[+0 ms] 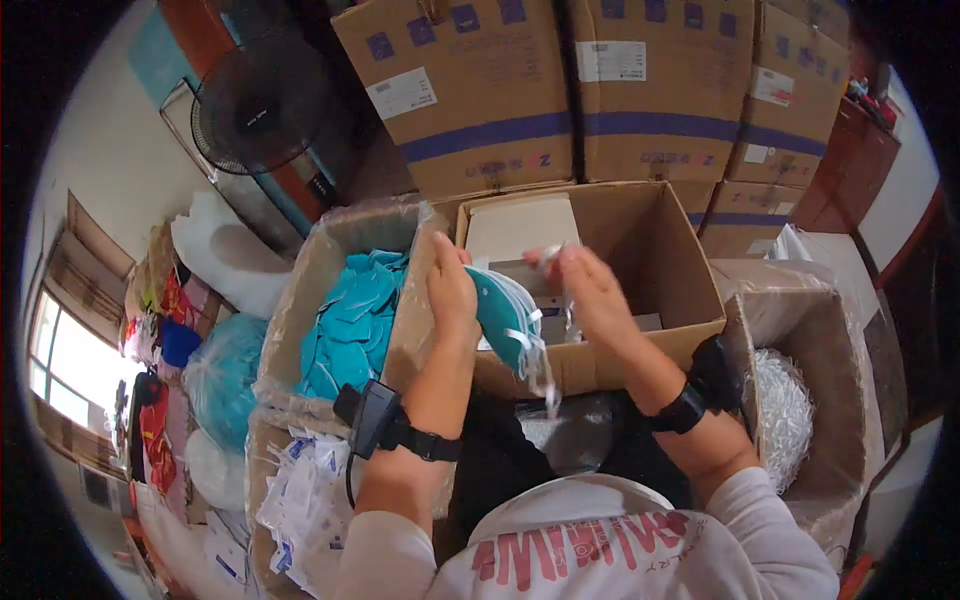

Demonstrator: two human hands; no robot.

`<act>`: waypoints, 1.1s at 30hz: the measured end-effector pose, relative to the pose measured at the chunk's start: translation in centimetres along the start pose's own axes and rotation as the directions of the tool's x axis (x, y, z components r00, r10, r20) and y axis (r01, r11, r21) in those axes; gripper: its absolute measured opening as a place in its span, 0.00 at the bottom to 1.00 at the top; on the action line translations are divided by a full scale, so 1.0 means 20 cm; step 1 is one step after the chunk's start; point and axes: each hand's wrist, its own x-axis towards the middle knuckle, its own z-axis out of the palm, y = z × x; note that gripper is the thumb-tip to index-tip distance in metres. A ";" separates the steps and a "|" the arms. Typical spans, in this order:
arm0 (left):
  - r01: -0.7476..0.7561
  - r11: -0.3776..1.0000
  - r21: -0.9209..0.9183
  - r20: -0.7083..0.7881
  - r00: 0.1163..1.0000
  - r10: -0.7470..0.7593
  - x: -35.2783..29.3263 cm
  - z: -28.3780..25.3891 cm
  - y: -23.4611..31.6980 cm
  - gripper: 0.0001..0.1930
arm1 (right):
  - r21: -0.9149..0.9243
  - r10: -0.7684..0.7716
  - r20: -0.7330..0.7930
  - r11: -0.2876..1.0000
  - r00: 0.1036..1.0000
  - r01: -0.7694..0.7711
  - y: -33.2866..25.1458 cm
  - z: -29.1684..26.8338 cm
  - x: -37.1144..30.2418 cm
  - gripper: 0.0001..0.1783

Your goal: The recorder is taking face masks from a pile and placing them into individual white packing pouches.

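Note:
My left hand [452, 292] is closed on a small stack of teal curved pads [497, 318] with white backs, held upright over the near side of an open carton. White straps [540, 365] dangle from the stack's lower edge. Just to the right, my right hand [590, 290] is raised with its fingers pinched together. A thin white strap [571, 318] hangs by its fingers, and a bit of white shows at the fingertips; motion blurs them. The open carton [665, 250] below has white boxes [520, 225] inside it.
Left of the carton, a plastic-lined box holds loose teal pads [352, 320]; nearer is a box of white packets [305, 500]. At right, another lined box holds a bundle of white straps [782, 420]. Sealed cartons [470, 100] are stacked behind, with a black fan [255, 105] at far left.

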 end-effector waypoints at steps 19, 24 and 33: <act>0.103 0.963 0.248 -0.083 0.993 -0.085 -0.02 -0.10 -0.32 0.33 | -0.533 -0.412 0.345 0.653 0.843 0.538 -0.04 0.16 -0.17 0.09; -0.018 0.938 0.345 -0.072 0.996 0.046 -0.07 0.05 -0.33 0.34 | -0.090 0.154 0.420 0.988 0.894 -0.128 -0.17 0.51 -0.19 0.08; 0.070 0.997 0.018 -0.400 0.915 -0.057 0.22 -0.15 -0.51 0.30 | 0.149 -0.166 0.677 0.985 0.717 0.087 -0.36 0.49 -0.40 0.07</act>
